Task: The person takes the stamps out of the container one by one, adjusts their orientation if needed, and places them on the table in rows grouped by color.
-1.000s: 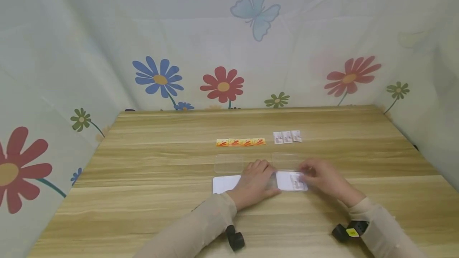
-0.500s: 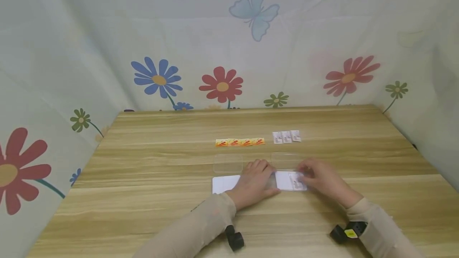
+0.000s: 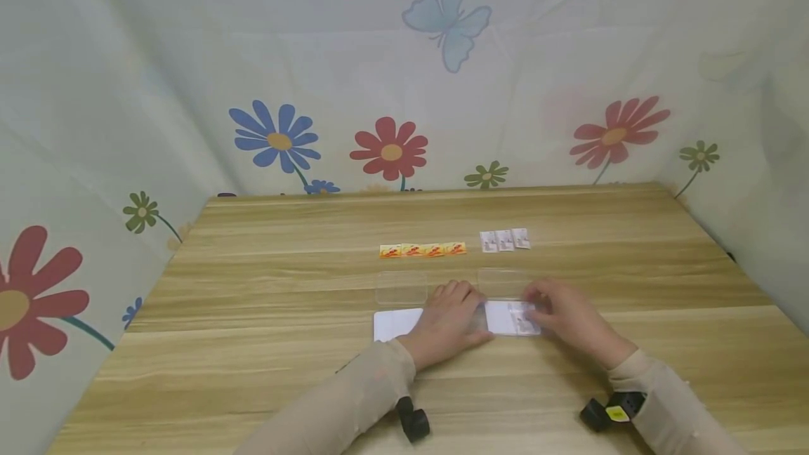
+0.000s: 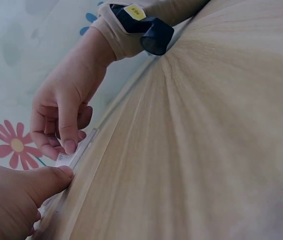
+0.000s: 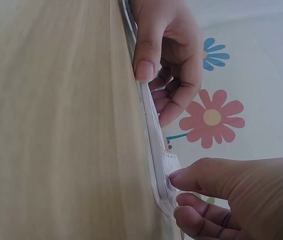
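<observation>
A flat white case with a clear rim [image 3: 499, 318] lies on the table, its white surface showing on both sides of my left hand [image 3: 447, 321]. That hand holds the case down, thumb [image 5: 145, 70] on the near edge and fingers bent over towards the far side. At the right end, my right hand [image 3: 571, 318] pinches a small pale printed card [image 3: 523, 319] between thumb and fingertips. In the right wrist view the card [image 5: 171, 162] stands slightly up from the rim. The case's middle is hidden under my left hand.
Two clear rectangular plastic pieces [image 3: 401, 288] [image 3: 503, 284] lie just behind the case. Further back are a row of several orange-yellow printed cards [image 3: 422, 251] and three pale printed cards [image 3: 505, 240]. A flowered curtain [image 3: 341, 55] hangs behind the wooden table [image 3: 291, 385].
The small card's printed face is a little less plain to see at my right fingertips. Both hands stay at the case; the head view has shifted very slightly.
</observation>
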`<state>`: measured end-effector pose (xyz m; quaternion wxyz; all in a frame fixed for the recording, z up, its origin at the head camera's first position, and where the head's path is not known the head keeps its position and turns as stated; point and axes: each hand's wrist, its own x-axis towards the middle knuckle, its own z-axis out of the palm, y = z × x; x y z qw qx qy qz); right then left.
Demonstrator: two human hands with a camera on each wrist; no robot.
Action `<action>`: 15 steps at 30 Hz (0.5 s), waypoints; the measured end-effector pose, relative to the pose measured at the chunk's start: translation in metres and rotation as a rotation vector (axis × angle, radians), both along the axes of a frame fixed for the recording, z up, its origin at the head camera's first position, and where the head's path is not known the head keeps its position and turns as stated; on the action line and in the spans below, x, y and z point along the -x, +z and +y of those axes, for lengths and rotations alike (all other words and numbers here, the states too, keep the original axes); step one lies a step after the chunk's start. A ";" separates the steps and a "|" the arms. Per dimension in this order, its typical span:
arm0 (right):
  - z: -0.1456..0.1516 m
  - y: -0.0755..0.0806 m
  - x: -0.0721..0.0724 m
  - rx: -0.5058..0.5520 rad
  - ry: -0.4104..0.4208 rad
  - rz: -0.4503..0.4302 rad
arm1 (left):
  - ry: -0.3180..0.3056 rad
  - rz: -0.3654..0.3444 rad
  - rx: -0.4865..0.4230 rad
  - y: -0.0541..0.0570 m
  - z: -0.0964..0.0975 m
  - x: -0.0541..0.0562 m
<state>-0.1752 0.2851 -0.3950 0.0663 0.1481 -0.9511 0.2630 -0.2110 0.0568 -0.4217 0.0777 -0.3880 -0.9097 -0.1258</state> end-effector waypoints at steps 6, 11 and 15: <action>-0.001 -0.001 0.000 0.021 -0.006 -0.009 | -0.003 -0.002 -0.005 0.000 0.000 0.000; -0.001 -0.002 0.001 0.038 -0.010 -0.011 | 0.000 -0.016 -0.001 0.002 0.000 -0.001; -0.001 -0.004 0.002 0.053 -0.019 -0.013 | 0.002 -0.012 -0.002 0.001 0.000 -0.001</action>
